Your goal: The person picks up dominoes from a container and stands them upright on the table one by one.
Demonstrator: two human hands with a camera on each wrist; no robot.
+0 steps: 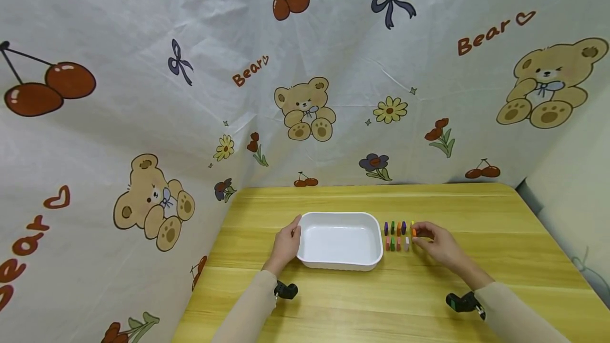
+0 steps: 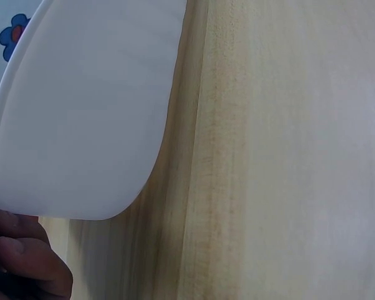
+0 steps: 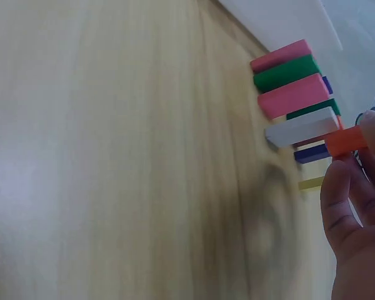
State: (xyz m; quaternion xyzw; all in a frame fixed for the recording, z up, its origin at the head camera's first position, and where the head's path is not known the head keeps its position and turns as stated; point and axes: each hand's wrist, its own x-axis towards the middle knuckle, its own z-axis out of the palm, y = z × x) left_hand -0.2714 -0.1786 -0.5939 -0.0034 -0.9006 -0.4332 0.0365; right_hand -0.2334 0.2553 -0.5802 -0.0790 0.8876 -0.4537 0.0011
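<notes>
A white rectangular dish (image 1: 340, 245) with rounded corners lies on the table. My left hand (image 1: 286, 247) grips its left side by the rim; in the left wrist view the curled fingers (image 2: 34, 259) are at the dish's corner. Right of the dish, small upright blocks stand in two rows. My right hand (image 1: 440, 246) pinches an orange block (image 3: 345, 141) between thumb and fingers at the right end of these rows. Close by, the right wrist view has a white block (image 3: 302, 127), a pink block (image 3: 294, 95), a green block (image 3: 287, 73), a purple block (image 3: 311, 154) and a yellow block (image 3: 311, 182).
The wood-grain table (image 1: 343, 306) extends in front of the dish and out to the right. A pale cloth (image 1: 352, 57) printed with bears, cherries and flowers hangs behind and along the left. Each wrist wears a small black device.
</notes>
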